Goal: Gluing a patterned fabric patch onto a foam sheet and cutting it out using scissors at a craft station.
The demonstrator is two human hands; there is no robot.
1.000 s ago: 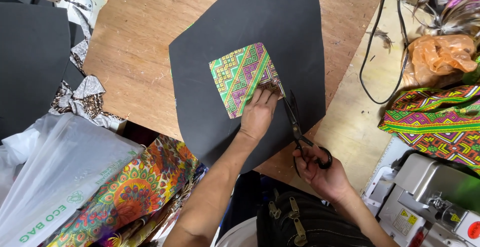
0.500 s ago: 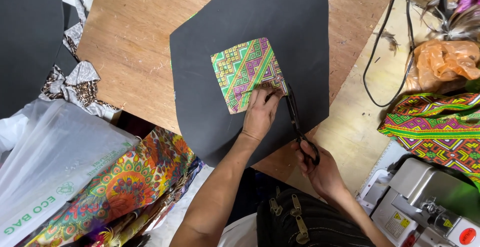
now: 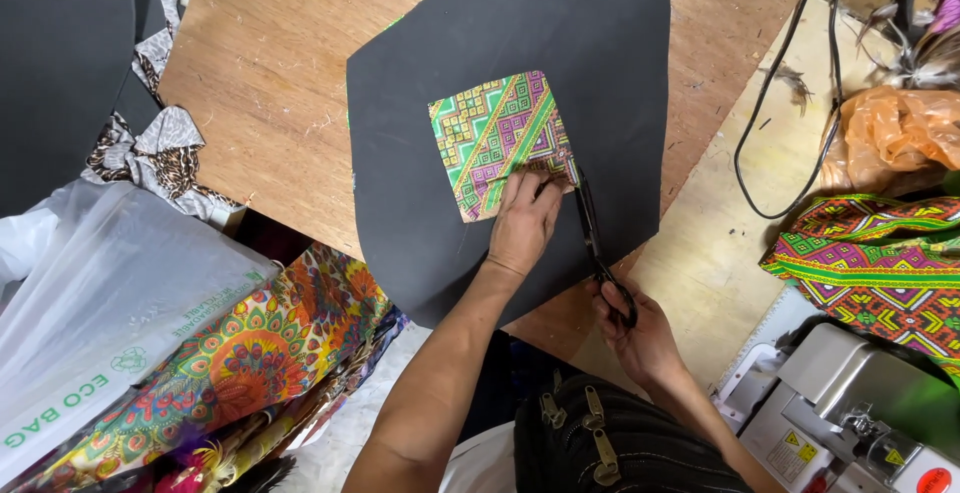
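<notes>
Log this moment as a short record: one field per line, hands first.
left hand: pressed flat on the patterned fabric square
right hand: holds black scissors, blades at the square's right edge
under the square: black sheet
surface: wooden table
right side: folded patterned cloth, black cable
lower left: clear plastic bag
</notes>
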